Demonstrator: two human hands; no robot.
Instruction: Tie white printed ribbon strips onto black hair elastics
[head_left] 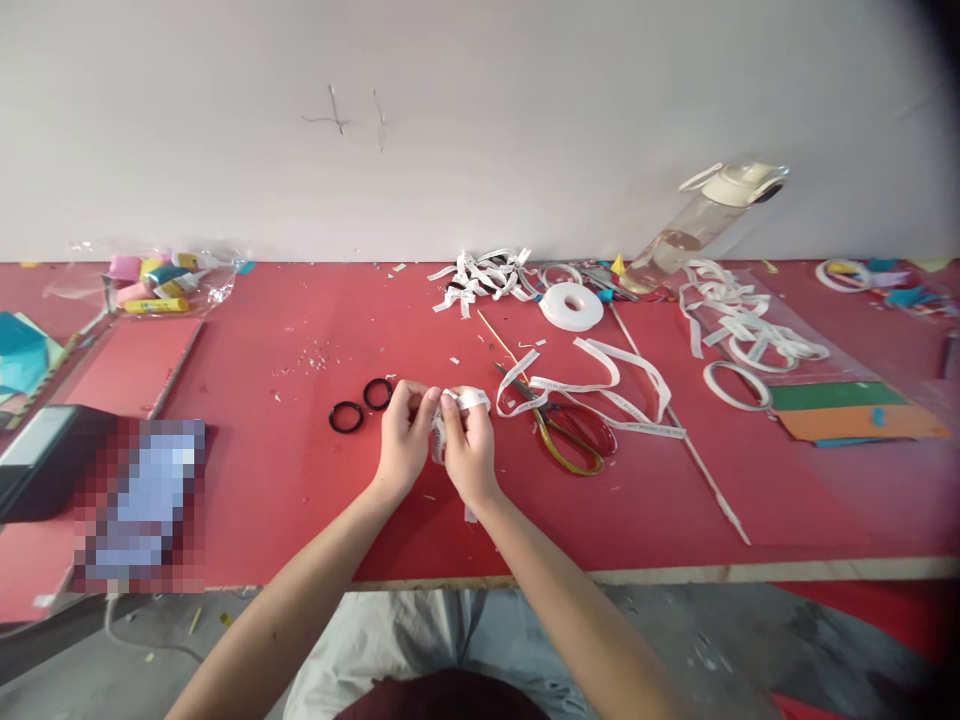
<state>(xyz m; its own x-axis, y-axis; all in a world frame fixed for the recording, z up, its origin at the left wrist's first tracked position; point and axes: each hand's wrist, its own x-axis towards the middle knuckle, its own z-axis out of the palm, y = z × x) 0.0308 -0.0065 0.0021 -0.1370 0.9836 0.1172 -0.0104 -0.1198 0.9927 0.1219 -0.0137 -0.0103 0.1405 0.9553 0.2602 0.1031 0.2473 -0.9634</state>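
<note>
The left hand [405, 430] and right hand [471, 445] nearly meet, each pinching the white ribbon [474, 398] between them above the tabletop [262, 500]. Such a thin band could slip or twist if either pinch loosened. A rightward sweep might drag the loose strip [574, 386] against the scissors [541, 412]; a leftward one could knock the black rings [346, 431] beside the left hand.
</note>
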